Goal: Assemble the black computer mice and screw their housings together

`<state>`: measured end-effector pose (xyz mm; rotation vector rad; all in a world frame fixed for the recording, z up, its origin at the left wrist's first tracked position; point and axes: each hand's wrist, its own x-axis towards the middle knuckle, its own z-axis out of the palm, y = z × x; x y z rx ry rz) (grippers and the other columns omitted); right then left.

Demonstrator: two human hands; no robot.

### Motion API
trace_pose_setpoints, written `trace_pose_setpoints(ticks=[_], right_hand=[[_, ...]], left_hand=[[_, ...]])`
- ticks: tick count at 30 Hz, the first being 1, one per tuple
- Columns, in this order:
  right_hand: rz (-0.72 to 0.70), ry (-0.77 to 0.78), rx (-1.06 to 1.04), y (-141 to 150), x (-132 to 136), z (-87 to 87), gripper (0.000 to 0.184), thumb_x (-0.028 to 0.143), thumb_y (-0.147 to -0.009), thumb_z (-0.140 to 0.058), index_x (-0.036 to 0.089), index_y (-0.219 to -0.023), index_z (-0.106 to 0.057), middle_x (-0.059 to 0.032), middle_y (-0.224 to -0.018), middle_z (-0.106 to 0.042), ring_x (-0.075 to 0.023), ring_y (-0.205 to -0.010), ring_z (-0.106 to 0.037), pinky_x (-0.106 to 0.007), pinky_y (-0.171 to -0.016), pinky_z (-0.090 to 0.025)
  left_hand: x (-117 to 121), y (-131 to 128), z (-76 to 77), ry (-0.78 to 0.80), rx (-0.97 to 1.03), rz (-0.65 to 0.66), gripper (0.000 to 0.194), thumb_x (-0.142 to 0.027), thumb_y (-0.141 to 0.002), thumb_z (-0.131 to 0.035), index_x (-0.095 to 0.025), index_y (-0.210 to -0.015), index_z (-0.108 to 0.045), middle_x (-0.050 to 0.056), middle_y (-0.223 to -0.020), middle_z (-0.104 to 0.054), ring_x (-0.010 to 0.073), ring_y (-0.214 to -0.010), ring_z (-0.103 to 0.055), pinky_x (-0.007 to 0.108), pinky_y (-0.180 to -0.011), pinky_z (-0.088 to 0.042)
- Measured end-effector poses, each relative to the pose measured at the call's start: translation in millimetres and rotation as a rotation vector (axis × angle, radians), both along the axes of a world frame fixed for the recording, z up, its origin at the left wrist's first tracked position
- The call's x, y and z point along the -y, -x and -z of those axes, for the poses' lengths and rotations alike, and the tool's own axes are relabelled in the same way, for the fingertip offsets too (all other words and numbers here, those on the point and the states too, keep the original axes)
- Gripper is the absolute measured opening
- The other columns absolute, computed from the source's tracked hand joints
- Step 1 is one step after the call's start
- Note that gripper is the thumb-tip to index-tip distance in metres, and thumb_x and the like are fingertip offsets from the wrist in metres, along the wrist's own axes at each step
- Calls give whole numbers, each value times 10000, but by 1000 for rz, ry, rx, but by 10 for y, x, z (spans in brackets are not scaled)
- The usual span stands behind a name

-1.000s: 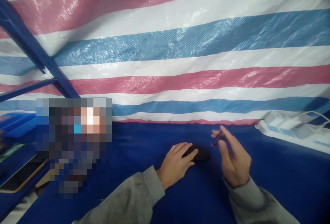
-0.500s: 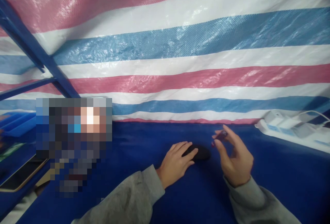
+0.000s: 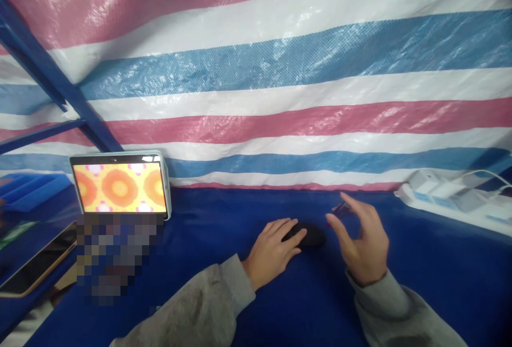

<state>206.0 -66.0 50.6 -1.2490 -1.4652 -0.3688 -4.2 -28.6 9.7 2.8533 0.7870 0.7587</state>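
My left hand (image 3: 272,253) lies over the left end of a low, black, oval object (image 3: 314,235) on the blue table. Its fingers rest along the object's top and far side, with the thumb at the near side; the exact kind cannot be made out. To the right, my right hand (image 3: 358,230) is raised above the tabletop. Between its thumb and fingertips is a small, dark purplish, shiny piece (image 3: 341,209), blurred and partly hidden by the fingers.
A tablet-like screen (image 3: 120,187) with an orange flower pattern stands at the left. Near it are a phone (image 3: 42,261), a blue tray (image 3: 34,191) and a pixelated patch. A white power strip (image 3: 452,211) with plugs lies at the right. Striped sheeting (image 3: 280,118) hangs behind.
My right hand has shifted slightly left with the small piece. My left hand stays on the black object. The screen at the left, pixelated before, now shows its orange pattern.
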Motion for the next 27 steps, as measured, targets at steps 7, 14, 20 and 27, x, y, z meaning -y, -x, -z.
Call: trace_pose_setpoints(ticks=[7,14,20,27], right_hand=[[-96,29,-35,6,28,6,528,164,-913,-587,233,-1430,-501,-88,-1042,-700,-212,-900,-671,-411,-842,-550],[-63,-26,-64,-17,38,16,489,151,-883,-637,253,-1357,-577,-73,-1013,-704,-210,-900,-672,-400,-834,-550],[-37,-33,-47,-3,27,26,464,181,-863,-673,246,-1318,-613,-86,-1061,-703,-225,-949,-672,-401,-849,-557],[-85,22,-38,16,32,16,489,186,-889,-636,233,-1370,-561,-93,-1098,-726,-233,-976,-694,-424,-876,-563]], left_hand=[[-1,-2,22,3,8,-6,405,-311,-1010,-539,-227,-1406,-515,112,-1441,-545,270,-1331,-519,463,-1078,-475],[5,-2,18,9,5,-2,414,-303,-1003,-551,-215,-1406,-515,114,-1444,-543,281,-1325,-520,473,-1073,-480],[-3,-5,28,10,11,-5,408,-311,-1008,-542,-223,-1406,-517,106,-1443,-545,279,-1325,-520,466,-1075,-479],[0,1,18,17,9,-1,403,-306,-1011,-538,-229,-1406,-515,108,-1449,-539,272,-1339,-509,464,-1087,-470]])
